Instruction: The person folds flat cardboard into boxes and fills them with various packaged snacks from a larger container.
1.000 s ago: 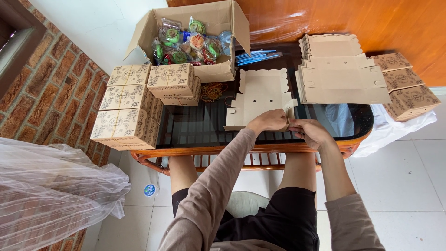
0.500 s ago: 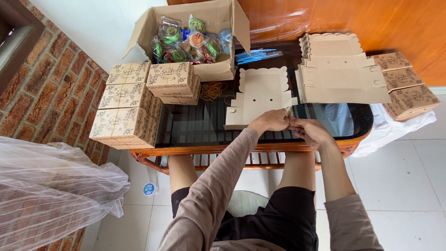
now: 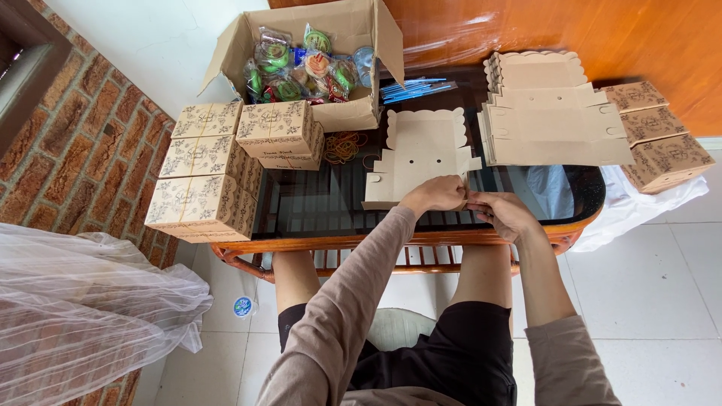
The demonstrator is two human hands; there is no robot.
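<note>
A flat brown cardboard box blank [image 3: 421, 154] with scalloped edges lies on the dark glass table [image 3: 316, 207]. My left hand [image 3: 435, 194] and my right hand [image 3: 502, 213] meet at its near edge, both pinching and folding the same flap. The fingers of both hands are closed on the cardboard. A stack of flat blanks [image 3: 549, 113] lies to the right. Folded patterned boxes [image 3: 207, 169] stand at the left.
An open carton [image 3: 323, 60] of wrapped snacks stands at the table's back, with rubber bands [image 3: 344, 145] and blue sticks [image 3: 414, 89] beside it. More patterned boxes [image 3: 662, 135] sit at far right. A clear plastic bag [image 3: 83, 308] lies on the floor at left by a brick wall.
</note>
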